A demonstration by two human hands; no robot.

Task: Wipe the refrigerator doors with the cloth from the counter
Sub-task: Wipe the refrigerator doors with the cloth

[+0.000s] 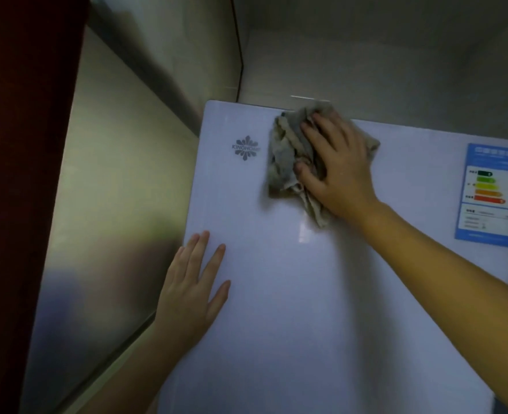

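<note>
Pressing from the head view, our right hand (340,162) holds the crumpled grey cloth (288,156) flat against the white refrigerator door (306,294), fingers spread over it, near the door's top edge at twelve o'clock. At nine o'clock of the cloth sits a logo (246,147). Our left hand (191,291) lies open at seven o'clock, palm on the door. An energy label (490,195) hangs at three o'clock.

Dim, bluish indoor light; the whole view is soft and slightly blurred. A pale glare patch on the refrigerator door (276,294) sits just below the right hand's fingers (312,135). Wide-angle bending skews the edges
</note>
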